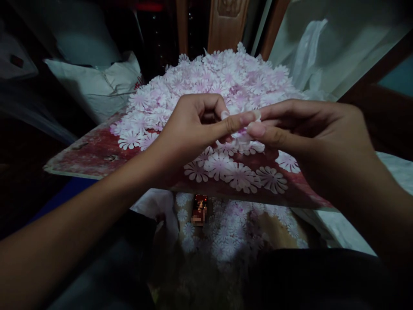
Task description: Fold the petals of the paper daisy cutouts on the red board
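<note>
Thin paper could tear or crease if the pinch tightens, and the **small paper flower** (pixel 241 137) could slip from the fingertips into the **pile of pink-white paper flowers** (pixel 222 73) behind the fingers. A bumped wrist could also knock the **loose flowers** (pixel 217 165) just below the fingers off the **red-stained board** (pixel 90 159). The **left hand** (pixel 190 129) reaches in from the left, fingers curled, thumb extended toward the right fingertips. The **right hand** (pixel 309 137) comes in from the right, thumb and forefinger apparently pinching the partly hidden flower; exact contact is hard to tell.
</note>
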`<action>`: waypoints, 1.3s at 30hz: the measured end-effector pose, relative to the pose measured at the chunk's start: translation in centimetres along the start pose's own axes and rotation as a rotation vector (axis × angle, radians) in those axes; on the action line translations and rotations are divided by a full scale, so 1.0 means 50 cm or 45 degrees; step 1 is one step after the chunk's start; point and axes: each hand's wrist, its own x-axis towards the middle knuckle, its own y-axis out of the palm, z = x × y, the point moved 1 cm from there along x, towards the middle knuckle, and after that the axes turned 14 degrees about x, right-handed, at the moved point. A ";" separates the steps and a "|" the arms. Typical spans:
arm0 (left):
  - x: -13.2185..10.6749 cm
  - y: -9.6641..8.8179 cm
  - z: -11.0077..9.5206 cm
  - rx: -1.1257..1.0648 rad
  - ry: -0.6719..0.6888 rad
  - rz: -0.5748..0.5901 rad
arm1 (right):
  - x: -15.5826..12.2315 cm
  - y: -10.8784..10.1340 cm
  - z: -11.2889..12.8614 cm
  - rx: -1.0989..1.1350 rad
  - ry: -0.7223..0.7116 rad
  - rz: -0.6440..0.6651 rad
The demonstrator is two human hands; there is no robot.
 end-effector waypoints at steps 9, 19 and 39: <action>-0.004 0.000 -0.016 -0.032 -0.062 0.111 | 0.003 -0.005 -0.007 -0.029 0.001 -0.057; 0.001 0.004 -0.010 -0.071 -0.046 0.179 | 0.003 -0.004 -0.005 -0.056 0.032 -0.045; -0.002 -0.001 -0.011 0.006 0.024 0.183 | -0.002 0.009 0.001 0.023 0.028 -0.056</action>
